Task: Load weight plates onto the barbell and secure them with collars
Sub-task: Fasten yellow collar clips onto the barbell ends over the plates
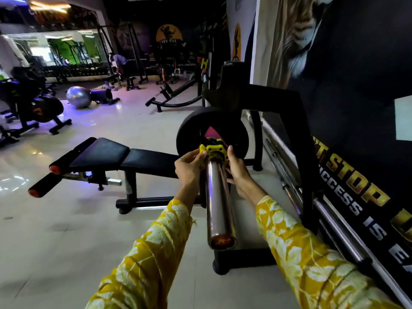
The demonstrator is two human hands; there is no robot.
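Both hands are up on the barbell sleeve (219,197), a smooth, polished chrome cylinder running toward the camera, its round end cap glinting orange. Around the sleeve sits the yellow collar (214,150), a chunky moulded plastic clamp with squared corners, pressed close against the black weight plate (191,130), a thick matte disc with a pink wedge marking near its hub. The left hand (189,167) curls its fingers around the collar's left side, pinching what looks like its lever; the right hand (237,169) cups the right side, fingers folded in behind the sleeve, thumb raised against the collar's edge. Both grips are closed on the collar. The sleeves are yellow cloth with a pale floral print. To the left stands a black padded decline bench (124,157), vinyl-topped, with foam rollers tipped in orange. The bar rests in a black steel rack (289,121). Spare chrome bars (334,224) lie along the right-hand wall, which carries a tiger mural and gold lettering. The floor (66,230) is glossy cream tile catching violet light; a silver exercise ball (78,97) sits far back near dark machines.
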